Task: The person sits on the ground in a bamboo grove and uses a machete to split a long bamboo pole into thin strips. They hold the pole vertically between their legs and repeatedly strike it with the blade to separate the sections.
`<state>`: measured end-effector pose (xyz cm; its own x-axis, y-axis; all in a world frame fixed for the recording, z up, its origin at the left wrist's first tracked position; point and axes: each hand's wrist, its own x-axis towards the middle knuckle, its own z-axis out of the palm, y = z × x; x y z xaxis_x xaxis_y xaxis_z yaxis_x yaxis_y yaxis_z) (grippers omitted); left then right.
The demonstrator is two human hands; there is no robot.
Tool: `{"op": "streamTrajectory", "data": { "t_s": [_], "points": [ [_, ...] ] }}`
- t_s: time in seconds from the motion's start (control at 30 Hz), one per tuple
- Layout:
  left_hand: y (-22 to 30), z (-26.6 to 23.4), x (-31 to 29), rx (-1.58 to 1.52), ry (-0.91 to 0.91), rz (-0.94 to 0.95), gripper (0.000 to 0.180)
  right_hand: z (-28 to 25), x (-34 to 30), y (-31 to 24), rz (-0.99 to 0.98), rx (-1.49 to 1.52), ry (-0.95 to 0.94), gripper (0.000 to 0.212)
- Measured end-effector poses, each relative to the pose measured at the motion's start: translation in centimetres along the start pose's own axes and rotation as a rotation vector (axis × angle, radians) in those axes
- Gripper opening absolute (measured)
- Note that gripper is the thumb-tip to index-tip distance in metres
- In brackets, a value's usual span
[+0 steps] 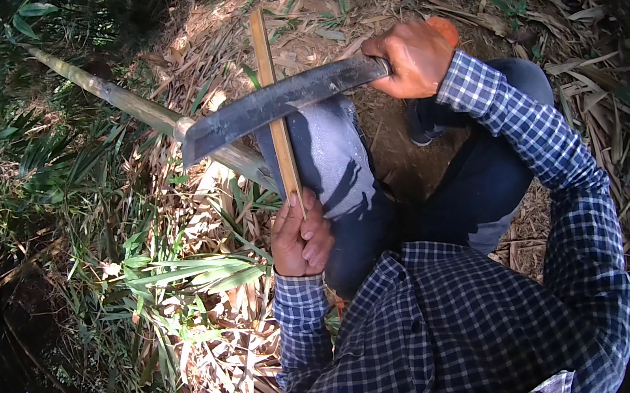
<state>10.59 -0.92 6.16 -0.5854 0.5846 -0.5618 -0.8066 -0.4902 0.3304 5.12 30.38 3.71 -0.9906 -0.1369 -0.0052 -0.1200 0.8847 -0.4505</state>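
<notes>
A narrow split bamboo strip [283, 157] points away from me, its near end pinched between the thumb and fingers of my left hand [302, 234]. My right hand [416, 58] is wrapped round the orange handle of a machete [278, 99]. The dark, broad blade reaches leftward and crosses over the strip around its middle, hiding that part. Whether the blade touches the strip I cannot tell. Below both lies my left thigh in blue jeans [329, 151], with shadow on it.
A long bamboo pole [106, 89] slants from the far left toward my left knee. Green leaves [205, 270] and dry bamboo litter [221, 360] cover the ground at left. More dry leaves [596, 92] lie at right. My shoe [421, 123] rests on bare soil between my legs.
</notes>
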Motion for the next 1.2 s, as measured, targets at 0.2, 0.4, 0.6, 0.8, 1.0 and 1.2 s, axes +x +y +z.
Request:
{"op": "streamTrajectory", "data": {
  "t_s": [0.2, 0.4, 0.6, 0.8, 1.0, 1.2],
  "points": [
    [0.2, 0.8, 0.1, 0.048, 0.022, -0.005, 0.024, 0.1, 1.8, 2.2, 0.134, 0.054, -0.066, 0.040],
    [0.2, 0.7, 0.3, 0.087, 0.045, 0.004, 0.029, -0.6, 4.5, 4.3, 0.281, 0.026, -0.029, 0.044],
    [-1.2, 2.1, 0.4, 0.381, 0.187, 0.081, 0.031, -0.2, 0.1, 2.1, 0.191, 0.150, -0.015, 0.032],
    [-1.9, 2.3, 0.7, 0.487, 0.222, 0.144, 0.030, 0.5, -4.4, -3.0, -0.137, 0.077, 0.014, 0.027],
    [-1.7, 2.0, 0.8, 0.477, 0.221, 0.168, 0.030, 1.3, -2.3, -1.2, 0.034, 0.079, 0.079, 0.027],
    [-1.9, 2.1, 0.9, 0.498, 0.243, 0.177, 0.031, 0.8, -1.7, -0.6, 0.006, 0.001, -0.004, 0.027]
  ]
}}
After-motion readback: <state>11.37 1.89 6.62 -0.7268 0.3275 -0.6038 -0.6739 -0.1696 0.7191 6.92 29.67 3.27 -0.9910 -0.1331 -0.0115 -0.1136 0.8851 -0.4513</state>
